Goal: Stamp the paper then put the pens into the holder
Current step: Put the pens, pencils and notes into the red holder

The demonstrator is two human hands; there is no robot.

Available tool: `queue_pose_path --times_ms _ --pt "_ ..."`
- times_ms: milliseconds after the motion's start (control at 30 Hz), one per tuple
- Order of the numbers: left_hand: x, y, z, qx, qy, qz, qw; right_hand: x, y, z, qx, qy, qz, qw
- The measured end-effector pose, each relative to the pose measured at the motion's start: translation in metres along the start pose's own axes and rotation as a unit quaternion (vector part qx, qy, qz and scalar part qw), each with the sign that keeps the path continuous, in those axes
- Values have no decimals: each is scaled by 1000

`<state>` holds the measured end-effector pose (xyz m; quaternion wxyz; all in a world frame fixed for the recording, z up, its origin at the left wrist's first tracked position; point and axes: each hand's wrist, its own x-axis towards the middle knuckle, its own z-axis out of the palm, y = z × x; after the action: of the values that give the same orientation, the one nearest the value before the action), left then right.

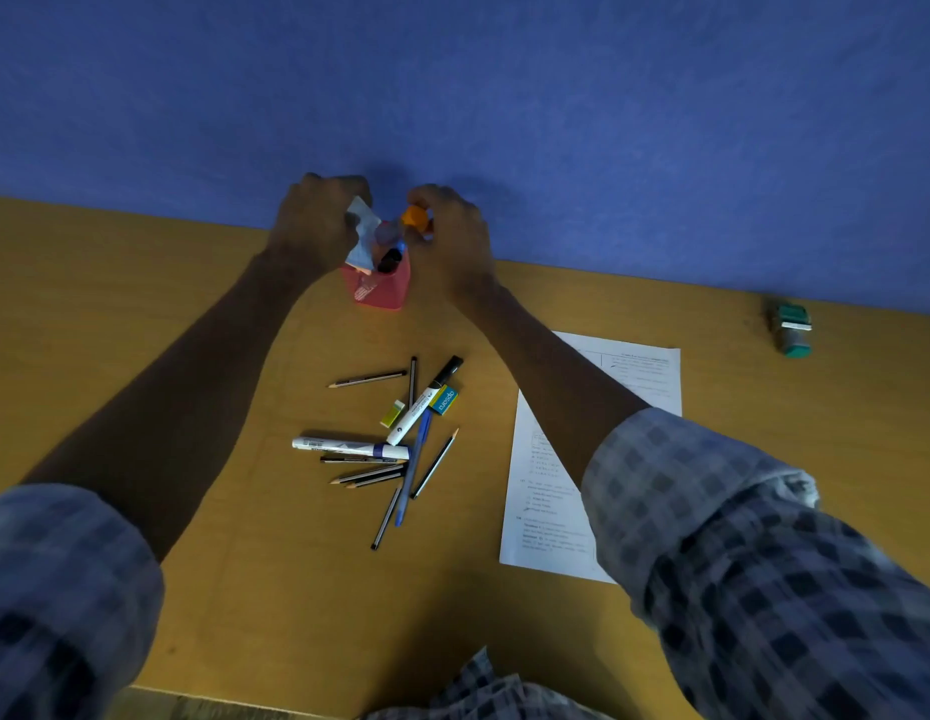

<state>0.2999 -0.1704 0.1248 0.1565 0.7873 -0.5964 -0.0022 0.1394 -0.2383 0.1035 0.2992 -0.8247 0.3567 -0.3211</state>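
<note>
A red pen holder stands on the wooden desk near the blue wall, with a few markers and a pale packet sticking out of its top. My left hand grips the pale packet at the holder's left side. My right hand holds a small orange object just above the holder's right rim. Several pens and pencils, among them two white markers and a blue pen, lie scattered in front of the holder. A printed paper lies to the right, partly under my right forearm. The green stamp rests at the far right.
Two small erasers, one yellow-green and one blue-yellow, lie among the pens. The blue wall rises straight behind the desk's far edge. The desk's near edge runs along the bottom of the view.
</note>
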Motion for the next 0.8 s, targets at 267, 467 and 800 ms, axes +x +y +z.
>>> queue_pose_path --times_ms 267,467,800 --pt "5 10 -2 11 -5 52 999 11 -4 12 -54 -44 15 997" --pt "13 9 -5 39 -46 37 998 16 -1 15 -55 -42 29 997" --pt "4 1 25 123 -42 22 991 20 -2 19 -108 -81 10 991"
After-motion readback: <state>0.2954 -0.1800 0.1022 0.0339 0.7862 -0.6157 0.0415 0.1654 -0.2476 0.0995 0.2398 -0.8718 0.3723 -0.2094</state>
